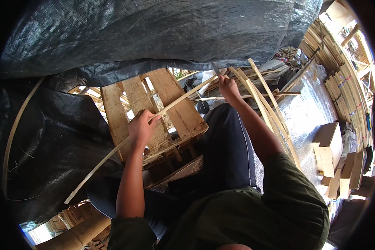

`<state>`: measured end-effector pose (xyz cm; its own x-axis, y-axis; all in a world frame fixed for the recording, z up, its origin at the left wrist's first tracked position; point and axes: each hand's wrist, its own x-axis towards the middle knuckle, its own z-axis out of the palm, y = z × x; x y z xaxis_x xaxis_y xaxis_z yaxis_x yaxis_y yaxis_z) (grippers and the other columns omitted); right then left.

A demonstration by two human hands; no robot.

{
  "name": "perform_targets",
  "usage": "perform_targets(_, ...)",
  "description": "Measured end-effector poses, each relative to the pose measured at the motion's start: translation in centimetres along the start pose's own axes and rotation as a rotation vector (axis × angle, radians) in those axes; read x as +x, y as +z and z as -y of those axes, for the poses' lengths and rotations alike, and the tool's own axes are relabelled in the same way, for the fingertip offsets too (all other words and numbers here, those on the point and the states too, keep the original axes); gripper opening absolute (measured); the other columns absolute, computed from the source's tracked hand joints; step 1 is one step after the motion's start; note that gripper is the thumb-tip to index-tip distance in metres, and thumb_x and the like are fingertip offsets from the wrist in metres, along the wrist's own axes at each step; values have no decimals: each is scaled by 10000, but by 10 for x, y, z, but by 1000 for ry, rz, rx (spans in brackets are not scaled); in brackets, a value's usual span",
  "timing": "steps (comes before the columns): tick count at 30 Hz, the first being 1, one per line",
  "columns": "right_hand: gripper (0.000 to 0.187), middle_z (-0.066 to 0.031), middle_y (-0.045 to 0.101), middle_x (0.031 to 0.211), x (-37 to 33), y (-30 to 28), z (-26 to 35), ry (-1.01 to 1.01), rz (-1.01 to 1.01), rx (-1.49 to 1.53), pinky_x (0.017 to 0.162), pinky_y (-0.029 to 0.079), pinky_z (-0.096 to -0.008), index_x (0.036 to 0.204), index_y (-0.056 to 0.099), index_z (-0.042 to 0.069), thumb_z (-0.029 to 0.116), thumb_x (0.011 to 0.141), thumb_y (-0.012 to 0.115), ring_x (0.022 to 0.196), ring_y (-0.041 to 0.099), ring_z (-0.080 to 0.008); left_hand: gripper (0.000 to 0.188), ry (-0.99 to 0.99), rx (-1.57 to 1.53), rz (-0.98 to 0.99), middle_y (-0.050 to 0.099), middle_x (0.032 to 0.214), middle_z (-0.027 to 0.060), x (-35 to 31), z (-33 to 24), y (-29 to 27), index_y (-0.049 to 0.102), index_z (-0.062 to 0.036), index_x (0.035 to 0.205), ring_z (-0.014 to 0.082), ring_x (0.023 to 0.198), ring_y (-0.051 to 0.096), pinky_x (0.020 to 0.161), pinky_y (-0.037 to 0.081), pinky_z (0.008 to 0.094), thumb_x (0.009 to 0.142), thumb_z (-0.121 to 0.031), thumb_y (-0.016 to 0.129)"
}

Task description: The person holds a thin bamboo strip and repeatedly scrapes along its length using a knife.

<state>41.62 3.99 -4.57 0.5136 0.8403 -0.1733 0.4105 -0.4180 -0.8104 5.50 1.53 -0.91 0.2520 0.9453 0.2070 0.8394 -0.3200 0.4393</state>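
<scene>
Grasping a thin wooden strip near its middle, the left hand has 1 end below-left and 1 above-right, near the knife clenched in the right hand; it looks light, springy, splintery, best pinched mid-length.

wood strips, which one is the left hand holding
The long pale strip in the left hand, running diagonally toward the knife in the right hand. It alone crosses the slatted wooden stand; the others lie off to either side.
</scene>
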Motion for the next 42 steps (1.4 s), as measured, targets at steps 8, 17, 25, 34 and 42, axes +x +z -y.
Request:
perform_targets(8, 509, -77, 536, 549, -15, -3, 1, 129, 122, 94, 341, 410, -333, 1033, 624, -20, 446, 1003, 421, 389, 530, -193, 274, 63, -1, 13, 670, 830, 70, 0, 0, 0, 600, -78, 845, 283, 738, 654, 621, 492, 392, 829, -316, 735)
perform_targets(17, 534, -51, 476, 518, -17, -8, 3, 159, 184, 92, 353, 382, -311, 952, 578, -9, 494, 1007, 405, 378, 466, -146, 303, 43, 11, 38, 659, 794, 75, 1, 2, -4, 606, -74, 828, 280, 718, 644, 636, 489, 390, 832, -351, 729)
perform_targets(25, 530, -141, 614, 678, -4, -12, 2, -318, 368, -387, 386, 478, -350, 1164, 604, 0, 450, 1007, 373, 467, 599, -225, 320, 11, -16, 56, 671, 800, 70, 6, -3, -2, 631, -85, 843, 271, 722, 652, 637, 494, 379, 822, -387, 735)
perform_targets(34, 548, -102, 555, 589, -3, 1, -10, 95, -7, 139, 378, 410, -340, 981, 629, -40, 487, 971, 478, 412, 507, -179, 309, -7, 1, 24, 669, 779, 61, 1, 3, -4, 625, -88, 811, 273, 706, 653, 615, 492, 382, 812, -371, 749)
perform_targets(42, 633, -90, 542, 584, -2, -17, 6, 161, 71, 20, 399, 401, -366, 866, 606, -44, 560, 957, 439, 431, 503, -186, 318, 7, 29, 17, 670, 803, 65, 1, 11, -2, 613, -90, 819, 277, 701, 651, 603, 487, 384, 812, -378, 746)
